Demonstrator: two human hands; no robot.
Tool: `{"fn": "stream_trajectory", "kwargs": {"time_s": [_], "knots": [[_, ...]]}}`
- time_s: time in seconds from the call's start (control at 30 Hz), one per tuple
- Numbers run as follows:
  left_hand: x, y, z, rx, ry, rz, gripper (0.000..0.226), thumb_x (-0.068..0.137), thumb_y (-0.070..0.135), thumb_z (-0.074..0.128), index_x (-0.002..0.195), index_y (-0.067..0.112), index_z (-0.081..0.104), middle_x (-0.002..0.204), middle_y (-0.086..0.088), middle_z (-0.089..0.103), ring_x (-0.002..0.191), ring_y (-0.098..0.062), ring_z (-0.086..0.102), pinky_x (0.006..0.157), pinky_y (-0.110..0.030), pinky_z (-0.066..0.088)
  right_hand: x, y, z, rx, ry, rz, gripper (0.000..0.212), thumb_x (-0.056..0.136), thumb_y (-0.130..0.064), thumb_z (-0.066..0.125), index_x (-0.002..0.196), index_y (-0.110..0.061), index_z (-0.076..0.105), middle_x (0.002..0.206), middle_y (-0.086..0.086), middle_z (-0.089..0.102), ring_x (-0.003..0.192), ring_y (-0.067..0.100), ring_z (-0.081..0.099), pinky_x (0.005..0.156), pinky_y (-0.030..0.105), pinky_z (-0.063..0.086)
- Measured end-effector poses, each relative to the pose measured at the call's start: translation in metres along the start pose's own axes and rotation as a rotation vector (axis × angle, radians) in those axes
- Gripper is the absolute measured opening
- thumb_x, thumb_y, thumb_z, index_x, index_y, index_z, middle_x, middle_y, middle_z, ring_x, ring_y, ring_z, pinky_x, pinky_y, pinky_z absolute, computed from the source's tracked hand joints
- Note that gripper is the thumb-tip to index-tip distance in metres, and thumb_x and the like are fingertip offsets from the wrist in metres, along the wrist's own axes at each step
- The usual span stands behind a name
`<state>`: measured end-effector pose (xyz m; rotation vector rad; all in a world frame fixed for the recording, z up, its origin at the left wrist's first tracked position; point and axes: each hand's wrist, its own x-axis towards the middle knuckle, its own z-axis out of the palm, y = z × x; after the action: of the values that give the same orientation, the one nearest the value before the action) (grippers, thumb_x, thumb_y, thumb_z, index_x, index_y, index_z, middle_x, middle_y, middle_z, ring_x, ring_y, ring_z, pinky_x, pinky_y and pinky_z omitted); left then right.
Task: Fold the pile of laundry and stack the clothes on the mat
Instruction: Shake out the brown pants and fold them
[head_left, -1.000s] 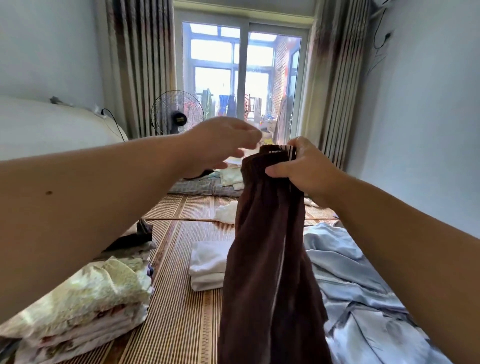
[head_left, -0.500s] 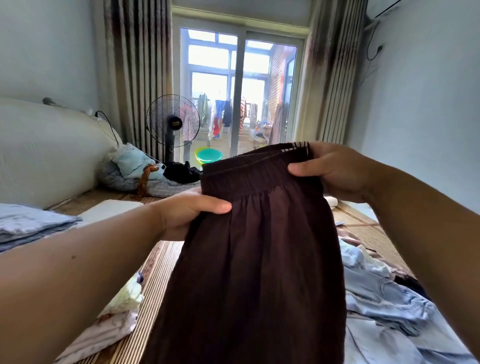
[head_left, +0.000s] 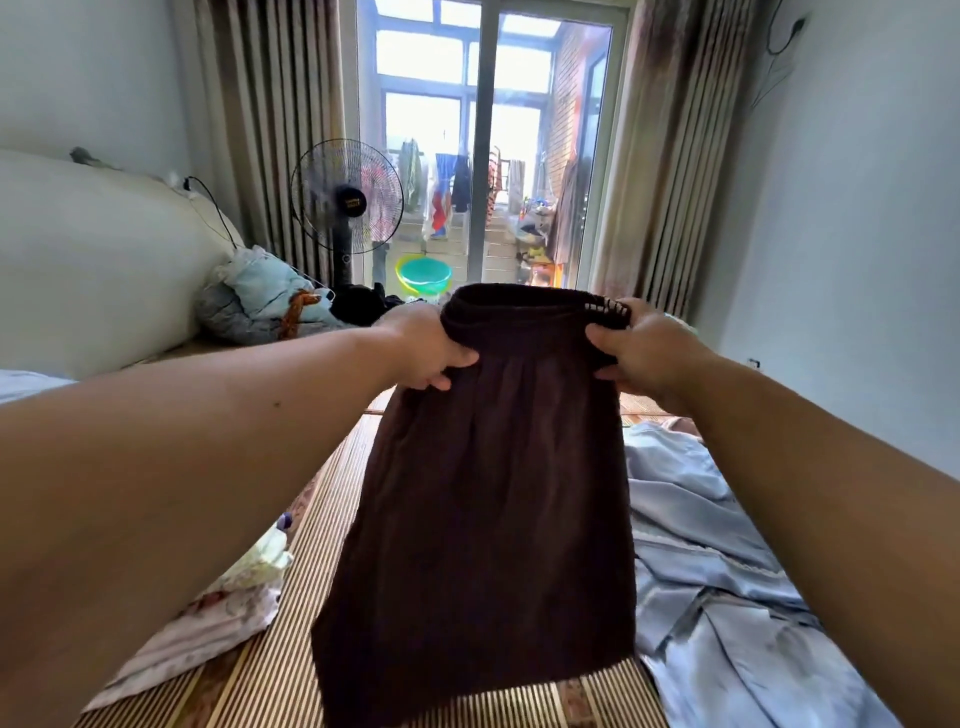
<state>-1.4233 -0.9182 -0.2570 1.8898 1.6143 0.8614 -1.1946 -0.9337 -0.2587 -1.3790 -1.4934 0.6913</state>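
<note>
Above the striped mat, left hand and right hand each pinch the waistband of a dark brown skirt hanging limp, light, soft; best gripped at the waistband corners.

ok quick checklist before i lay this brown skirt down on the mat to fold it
1. Left hand grips the waistband: ok.
2. Right hand grips the other end: ok.
3. Brown skirt hangs flat, untwisted: ok.
4. Bare mat below to lay it on: ok, though narrow.
5. Hem clear of the pale blue garment: cannot tell.
6. Folded stack out of the way: ok.
</note>
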Motion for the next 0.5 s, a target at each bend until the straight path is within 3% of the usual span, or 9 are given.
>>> {"fn": "stream_trajectory", "kwargs": {"time_s": [0.1,0.2,0.27,0.37,0.5], "knots": [[0.001,-0.001,-0.001,0.075,0.164,0.161,0.019,0.086,0.030,0.071,0.078,0.021,0.057,0.088,-0.006,0.071,0.087,-0.026,0.070,0.074,-0.032,0.052,-0.001,0.001,-0.001,0.055,0.116,-0.170,0.020,0.092,-0.020,0.064,0.111,-0.022,0.057,0.104,0.004,0.066,0.101,0.026,0.065,0.092,0.043,0.053],[-0.012,-0.005,0.001,0.275,0.307,0.267,0.026,0.081,0.039,0.074,0.091,0.017,0.065,0.092,-0.005,0.068,0.095,-0.027,0.063,0.075,-0.031,0.043,-0.013,0.001,-0.009,-0.055,0.157,-0.249,0.017,0.088,-0.026,0.067,0.102,-0.027,0.057,0.089,-0.007,0.063,0.086,0.019,0.061,0.075,0.035,0.050],[-0.026,-0.013,0.005,0.221,0.312,0.332,0.027,0.080,0.033,0.076,0.098,0.015,0.066,0.093,-0.002,0.067,0.097,-0.025,0.062,0.077,-0.029,0.041,-0.030,0.006,-0.012,-0.107,0.114,-0.272,0.018,0.087,-0.021,0.070,0.102,-0.022,0.060,0.092,-0.002,0.065,0.086,0.020,0.060,0.080,0.034,0.047],[-0.054,-0.033,0.021,0.138,0.295,0.380,0.024,0.077,0.026,0.079,0.091,0.017,0.063,0.085,0.004,0.062,0.087,-0.019,0.059,0.069,-0.022,0.034,-0.065,0.026,-0.012,-0.159,0.003,-0.260,0.025,0.084,-0.010,0.072,0.107,-0.013,0.064,0.101,0.007,0.067,0.094,0.023,0.061,0.090,0.039,0.047],[-0.103,-0.071,0.069,0.189,0.103,0.322,0.031,0.074,0.034,0.079,0.094,0.018,0.062,0.086,0.009,0.062,0.082,-0.013,0.059,0.064,-0.012,0.037,-0.123,0.069,-0.018,-0.246,-0.267,-0.090,0.022,0.082,-0.004,0.073,0.096,-0.018,0.062,0.085,0.000,0.062,0.078,0.010,0.058,0.069,0.019,0.045]]}}
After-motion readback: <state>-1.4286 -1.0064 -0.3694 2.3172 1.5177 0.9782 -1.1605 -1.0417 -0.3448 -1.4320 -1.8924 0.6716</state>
